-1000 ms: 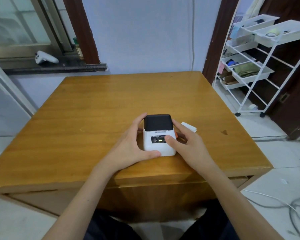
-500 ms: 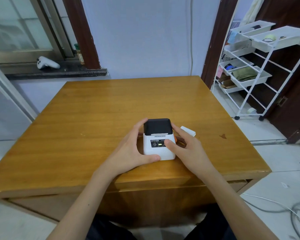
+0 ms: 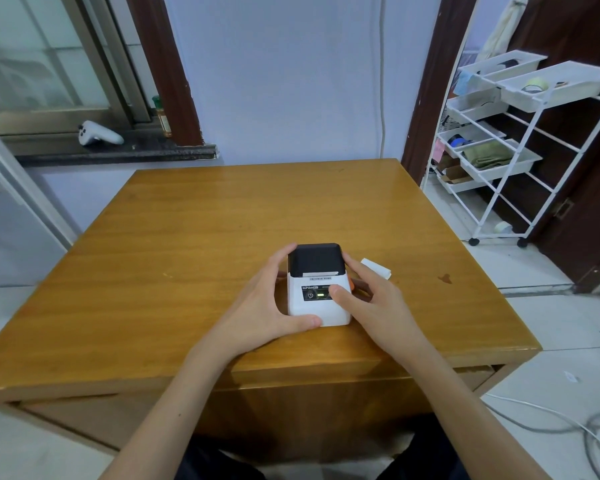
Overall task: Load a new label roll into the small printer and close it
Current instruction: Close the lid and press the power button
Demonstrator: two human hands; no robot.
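A small white label printer (image 3: 317, 306) with a black lid stands near the front edge of the wooden table (image 3: 194, 244). Its lid is down and a green light glows on the front panel. My left hand (image 3: 264, 306) wraps the printer's left side, thumb along its bottom front corner. My right hand (image 3: 371, 303) holds the right side, thumb resting on the front panel beside the light. An orange part shows at the printer's right side between my fingers. A white piece of label paper (image 3: 376, 268) lies on the table just right of the printer.
A white wire rack (image 3: 520, 147) on wheels with trays stands to the right of the table. A white game controller (image 3: 97, 133) lies on the window sill at the back left. Cables run over the floor at the lower right.
Both hands keep the same hold on the printer. The view has tilted up slightly, so the printer sits lower in the frame.
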